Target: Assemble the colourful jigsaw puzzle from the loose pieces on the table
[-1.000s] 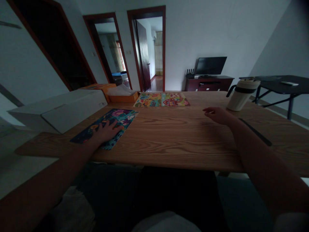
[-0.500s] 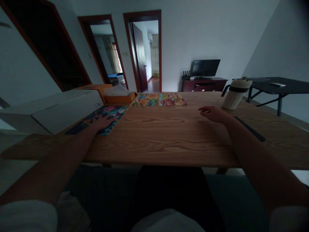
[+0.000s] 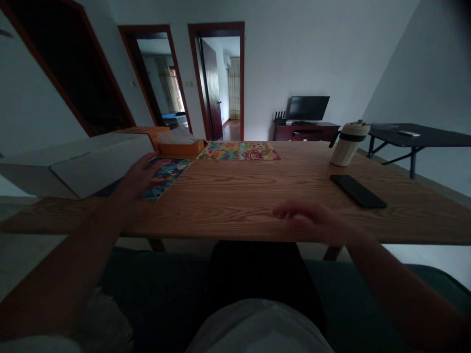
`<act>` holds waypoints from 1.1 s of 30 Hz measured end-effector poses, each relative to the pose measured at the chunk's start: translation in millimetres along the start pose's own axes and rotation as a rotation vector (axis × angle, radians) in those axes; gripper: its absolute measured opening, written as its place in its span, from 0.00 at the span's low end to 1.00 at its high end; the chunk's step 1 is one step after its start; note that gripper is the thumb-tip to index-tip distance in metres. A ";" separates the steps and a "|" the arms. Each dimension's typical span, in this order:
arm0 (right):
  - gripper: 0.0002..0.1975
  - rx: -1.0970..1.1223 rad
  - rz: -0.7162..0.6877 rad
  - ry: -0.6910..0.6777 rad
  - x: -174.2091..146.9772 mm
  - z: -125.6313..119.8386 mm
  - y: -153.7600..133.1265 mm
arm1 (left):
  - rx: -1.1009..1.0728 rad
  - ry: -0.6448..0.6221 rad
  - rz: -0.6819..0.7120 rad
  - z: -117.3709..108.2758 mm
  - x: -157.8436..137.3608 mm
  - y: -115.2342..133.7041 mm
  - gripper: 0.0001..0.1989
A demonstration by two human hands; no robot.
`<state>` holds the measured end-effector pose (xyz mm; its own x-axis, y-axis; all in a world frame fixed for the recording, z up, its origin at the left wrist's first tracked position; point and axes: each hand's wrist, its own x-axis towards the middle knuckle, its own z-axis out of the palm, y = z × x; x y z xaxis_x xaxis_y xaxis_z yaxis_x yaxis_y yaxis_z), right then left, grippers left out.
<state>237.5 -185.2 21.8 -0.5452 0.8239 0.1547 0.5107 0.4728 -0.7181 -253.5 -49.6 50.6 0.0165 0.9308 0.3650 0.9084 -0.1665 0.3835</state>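
My left hand (image 3: 139, 175) hovers over a dark blue, colourful picture sheet (image 3: 170, 177) on the left of the table. Its fingers are stretched out, somewhat blurred, and nothing shows in them. The sheet's left part is hidden behind that hand and forearm. My right hand (image 3: 307, 216) is over the near middle of the wooden table, fingers extended to the left and blurred by motion, holding nothing visible. A black phone-like slab (image 3: 357, 191) lies to the right of this hand.
A long white box (image 3: 99, 162) borders the picture sheet, with an orange tissue box (image 3: 180, 147) behind. Two bright picture sheets (image 3: 239, 151) lie at the table's far edge. At right stands a beige mug (image 3: 348, 147) with a dark handle.
My left hand has risen from the dark blue sheet and shifted slightly left. My right hand has come nearer to me and left, and the black slab now shows fully.
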 end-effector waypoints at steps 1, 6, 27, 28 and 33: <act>0.18 0.049 0.001 -0.153 -19.3 21.9 -3.4 | -0.180 0.005 -0.002 -2.9 -24.9 0.8 0.43; 0.25 0.113 0.328 -0.067 -89.7 148.0 76.0 | -0.554 -0.708 0.102 63.1 -193.3 -7.9 0.37; 0.39 -0.617 0.732 0.044 -60.4 262.3 180.7 | 0.361 -0.762 0.068 300.3 -247.0 98.3 0.36; 0.40 -0.620 0.747 0.002 -53.9 259.8 181.5 | 0.379 -0.765 0.092 308.0 -244.9 96.2 0.36; 0.36 -0.645 0.743 -0.143 -13.8 249.0 189.7 | 0.315 -0.801 0.213 336.3 -229.1 79.3 0.31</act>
<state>176.4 -184.7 -285.5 0.0067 0.9543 -0.2986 0.9957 -0.0339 -0.0862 -44.8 -166.7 -287.9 0.3785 0.8580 -0.3472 0.9236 -0.3747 0.0807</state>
